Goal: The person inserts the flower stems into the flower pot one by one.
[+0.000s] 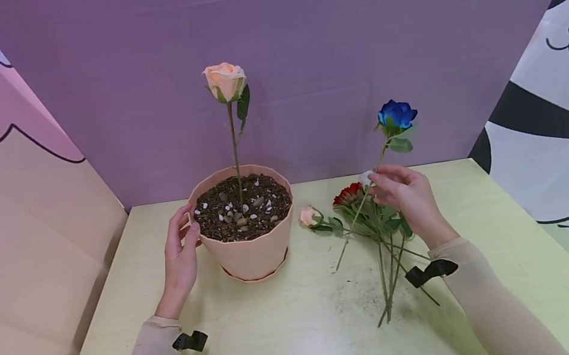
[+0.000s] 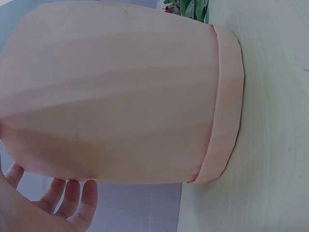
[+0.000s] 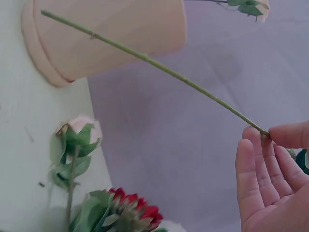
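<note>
My right hand (image 1: 409,199) pinches the green stem (image 3: 164,69) of a blue rose (image 1: 397,115) between thumb and fingertips. The bloom is up, and the stem slants down to the left above the other flowers. My left hand (image 1: 182,255) rests its fingers against the left side of a pale pink flowerpot (image 1: 252,255); in the left wrist view the fingertips (image 2: 89,193) touch the pot's wall. Dark soil (image 1: 214,223) with pebbles and white bits fills the pot. A peach rose (image 1: 225,81) stands upright in it.
On the table (image 1: 286,347), right of the pot, lies a loose pile of flowers: a red flower (image 1: 348,194), a pale pink rose (image 1: 309,216), a white bloom (image 1: 365,178) and crossing stems. Soil crumbs lie near them. A purple backdrop (image 1: 301,66) rises behind the table.
</note>
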### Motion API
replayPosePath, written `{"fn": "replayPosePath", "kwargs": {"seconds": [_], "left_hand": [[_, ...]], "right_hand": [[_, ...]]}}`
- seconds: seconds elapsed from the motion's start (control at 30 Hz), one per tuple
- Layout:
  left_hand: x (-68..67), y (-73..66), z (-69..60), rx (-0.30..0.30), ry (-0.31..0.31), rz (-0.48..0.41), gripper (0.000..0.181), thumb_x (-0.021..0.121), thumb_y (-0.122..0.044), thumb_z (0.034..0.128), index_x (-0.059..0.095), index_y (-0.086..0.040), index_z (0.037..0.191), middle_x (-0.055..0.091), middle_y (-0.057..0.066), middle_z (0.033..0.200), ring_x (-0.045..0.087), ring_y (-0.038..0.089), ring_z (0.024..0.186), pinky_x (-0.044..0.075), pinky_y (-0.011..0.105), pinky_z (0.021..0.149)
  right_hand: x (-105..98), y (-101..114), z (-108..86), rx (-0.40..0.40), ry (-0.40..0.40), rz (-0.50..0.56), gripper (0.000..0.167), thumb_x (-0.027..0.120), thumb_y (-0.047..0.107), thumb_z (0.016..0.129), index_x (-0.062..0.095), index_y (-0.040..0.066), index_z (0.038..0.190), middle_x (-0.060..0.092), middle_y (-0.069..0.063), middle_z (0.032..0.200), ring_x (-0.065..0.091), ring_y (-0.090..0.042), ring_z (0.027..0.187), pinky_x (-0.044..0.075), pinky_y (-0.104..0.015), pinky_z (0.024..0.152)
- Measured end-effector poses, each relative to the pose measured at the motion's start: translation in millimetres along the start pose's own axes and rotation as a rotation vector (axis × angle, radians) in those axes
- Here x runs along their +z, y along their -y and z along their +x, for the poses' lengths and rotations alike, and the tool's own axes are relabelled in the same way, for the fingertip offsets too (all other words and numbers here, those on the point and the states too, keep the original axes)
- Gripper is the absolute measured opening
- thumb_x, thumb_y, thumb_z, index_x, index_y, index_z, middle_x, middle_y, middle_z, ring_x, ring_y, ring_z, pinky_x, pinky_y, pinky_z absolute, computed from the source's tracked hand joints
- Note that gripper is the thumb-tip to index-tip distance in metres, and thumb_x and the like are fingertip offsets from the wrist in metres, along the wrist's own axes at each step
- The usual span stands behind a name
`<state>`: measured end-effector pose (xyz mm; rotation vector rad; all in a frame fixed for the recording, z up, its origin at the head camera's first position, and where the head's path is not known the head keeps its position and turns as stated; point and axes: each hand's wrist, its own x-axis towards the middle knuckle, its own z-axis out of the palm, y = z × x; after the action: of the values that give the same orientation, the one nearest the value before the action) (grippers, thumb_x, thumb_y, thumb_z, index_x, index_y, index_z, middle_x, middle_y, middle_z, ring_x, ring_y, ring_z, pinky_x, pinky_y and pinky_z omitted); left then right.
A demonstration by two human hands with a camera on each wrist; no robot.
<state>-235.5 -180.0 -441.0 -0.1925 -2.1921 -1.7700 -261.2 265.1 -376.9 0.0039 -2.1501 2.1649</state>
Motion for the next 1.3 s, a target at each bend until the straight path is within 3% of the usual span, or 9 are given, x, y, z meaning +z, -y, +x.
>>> {"fn": "replayPosePath", "kwargs": {"seconds": [0.5, 0.6, 0.77, 1.3], "left_hand": [[0.9, 0.2, -0.2, 0.004, -0.006, -0.005, 0.048, 0.043, -0.022, 0.1151, 0.041, -0.016, 0.162, 0.045, 0.017, 0.159, 0.050, 0.021, 0.126, 0.052, 0.036, 0.103], [1.4, 0.3, -0.2, 0.007, -0.009, -0.005, 0.047, 0.043, -0.022, 0.1151, 0.041, -0.016, 0.162, 0.046, 0.018, 0.158, 0.050, 0.019, 0.125, 0.051, 0.030, 0.101], [1.6, 0.1, 0.1, 0.012, -0.012, -0.010, 0.047, 0.042, -0.022, 0.1152, 0.042, -0.015, 0.162, 0.046, 0.018, 0.157, 0.050, 0.016, 0.123, 0.049, 0.020, 0.096], [1.4, 0.8, 0.0, 0.009, -0.010, -0.015, 0.048, 0.042, -0.022, 0.1150, 0.041, -0.016, 0.162, 0.045, 0.016, 0.157, 0.050, 0.016, 0.123, 0.048, 0.017, 0.096]], "right_hand": [[23, 30, 5.5, -0.091, 0.040, 0.127, 0.031, 0.074, 0.023, 0.102, 0.064, 0.011, 0.129, 0.080, 0.008, 0.109, 0.078, -0.010, 0.089, 0.064, -0.023, 0.078], [28, 36, 7.2, -0.116, 0.038, 0.156, 0.031, 0.074, 0.021, 0.102, 0.064, 0.010, 0.129, 0.080, 0.005, 0.110, 0.078, -0.011, 0.089, 0.064, -0.024, 0.077], [36, 45, 10.6, -0.153, 0.030, 0.199, 0.031, 0.074, 0.020, 0.101, 0.065, 0.008, 0.128, 0.079, 0.003, 0.109, 0.079, -0.012, 0.088, 0.064, -0.025, 0.074], [60, 70, 18.9, -0.223, -0.026, 0.320, 0.030, 0.077, 0.018, 0.098, 0.065, 0.007, 0.124, 0.079, -0.001, 0.108, 0.078, -0.013, 0.084, 0.064, -0.024, 0.071]]}}
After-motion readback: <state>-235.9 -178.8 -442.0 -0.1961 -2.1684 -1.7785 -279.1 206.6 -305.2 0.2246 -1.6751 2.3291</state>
